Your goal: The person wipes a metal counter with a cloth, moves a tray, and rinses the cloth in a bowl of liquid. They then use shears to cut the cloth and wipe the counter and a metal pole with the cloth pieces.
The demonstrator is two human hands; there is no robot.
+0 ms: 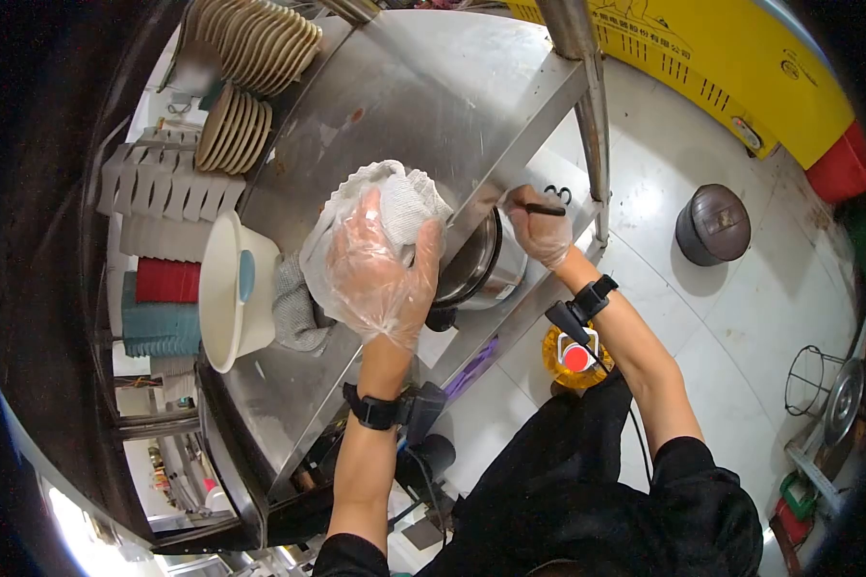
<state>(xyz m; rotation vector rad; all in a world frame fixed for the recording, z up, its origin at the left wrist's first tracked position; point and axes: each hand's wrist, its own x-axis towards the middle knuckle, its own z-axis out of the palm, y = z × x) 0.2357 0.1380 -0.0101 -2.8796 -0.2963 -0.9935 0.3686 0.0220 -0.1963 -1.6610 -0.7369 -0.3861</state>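
My left hand (380, 264), in a clear plastic glove, is closed around a bunched white cloth (412, 204) above the steel table. Some of the cloth is hidden behind the fingers. My right hand (541, 229), also gloved, grips the black handle (547, 209) of a stainless steel pot (505, 264). That pot sits partly under the table's edge, so much of it is out of sight. Left of my left hand, a grey cloth (300, 310) lies crumpled against a white basin (226, 332).
The steel table (385, 91) has a raised metal edge and a post (592, 135). Stacked plates (250, 43) and bowls line the left. A large oil bottle (573, 358) stands on the tiled floor near my legs. A dark round stool (714, 226) and a yellow cabinet (693, 58) are to the right.
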